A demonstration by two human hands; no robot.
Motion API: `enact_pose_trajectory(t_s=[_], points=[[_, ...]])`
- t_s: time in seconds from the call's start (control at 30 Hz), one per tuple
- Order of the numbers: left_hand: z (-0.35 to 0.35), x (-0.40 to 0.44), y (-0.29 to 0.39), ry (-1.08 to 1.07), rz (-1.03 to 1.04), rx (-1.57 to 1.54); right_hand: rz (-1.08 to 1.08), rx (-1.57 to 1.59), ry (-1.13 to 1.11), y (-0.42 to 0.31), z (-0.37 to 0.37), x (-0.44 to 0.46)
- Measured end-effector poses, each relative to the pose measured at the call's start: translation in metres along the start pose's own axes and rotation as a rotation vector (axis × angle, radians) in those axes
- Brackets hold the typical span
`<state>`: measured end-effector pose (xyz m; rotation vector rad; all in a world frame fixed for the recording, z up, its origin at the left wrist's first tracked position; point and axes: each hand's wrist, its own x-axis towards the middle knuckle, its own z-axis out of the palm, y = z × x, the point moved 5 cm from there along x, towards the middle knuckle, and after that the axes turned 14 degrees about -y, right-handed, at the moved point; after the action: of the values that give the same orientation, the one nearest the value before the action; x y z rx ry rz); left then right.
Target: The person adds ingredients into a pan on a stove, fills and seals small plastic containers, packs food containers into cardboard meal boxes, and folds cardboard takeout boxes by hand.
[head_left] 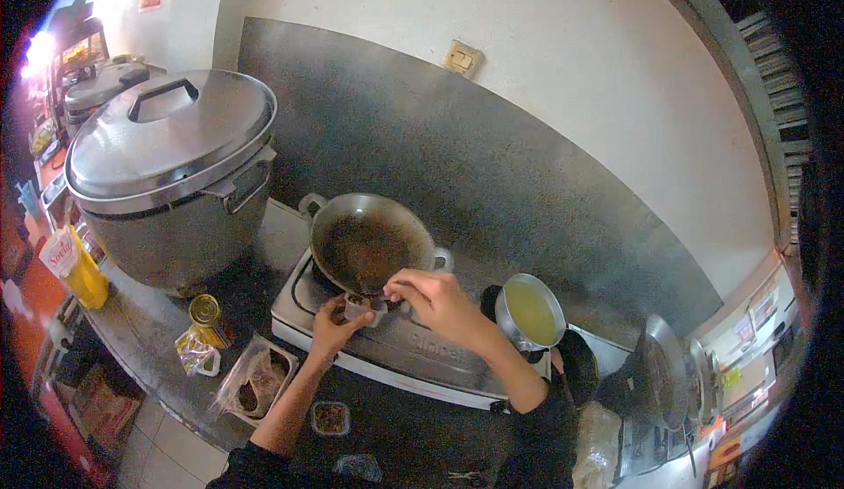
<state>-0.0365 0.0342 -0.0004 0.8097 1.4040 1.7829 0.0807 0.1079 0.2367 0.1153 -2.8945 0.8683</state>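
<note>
My left hand [332,327] is closed around a small translucent plastic cup [369,313] with dark bits in it, held at the near rim of a wok. My right hand [437,302] is pinched just above and to the right of the cup; a thin dark thing seems to stick out of the fingers, too small to name. The wok [327,225] has two loop handles and a brown-stained inside, and it sits on the left burner of a white-fronted gas stove [387,368]. Below the hands, a small square tub [331,419] holds dark bits.
A large lidded metal pot [176,216] stands on the left. Near it are a yellow pouch [85,280], an opened can [206,313] and a plastic-lined box [255,379]. A pot of yellowish liquid [530,311] sits on the stove's right, beside a dark pan [577,366].
</note>
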Motion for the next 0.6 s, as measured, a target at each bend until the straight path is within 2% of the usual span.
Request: enact_pose_trajectory(t_s=[0.17, 0.37, 0.47, 0.57, 0.6], points=[[0.014, 0.002, -0.006, 0.033, 0.016, 0.024, -0.033, -0.060, 0.012, -0.022, -0.025, -0.013], [0.005, -0.005, 0.009, 0.011, 0.055, -0.006, 0.008, 0.041, 0.113, -0.012, -0.036, -0.007], [0.003, -0.003, 0.009, 0.025, 0.017, 0.016, 0.050, -0.120, 0.234, 0.032, -0.029, 0.014], [0.002, 0.002, -0.003, -0.010, 0.081, -0.042, 0.093, -0.243, 0.238, 0.097, 0.001, 0.030], [0.001, 0.002, 0.001, -0.010, 0.068, -0.009, 0.045, -0.331, 0.166, 0.120, 0.013, 0.034]])
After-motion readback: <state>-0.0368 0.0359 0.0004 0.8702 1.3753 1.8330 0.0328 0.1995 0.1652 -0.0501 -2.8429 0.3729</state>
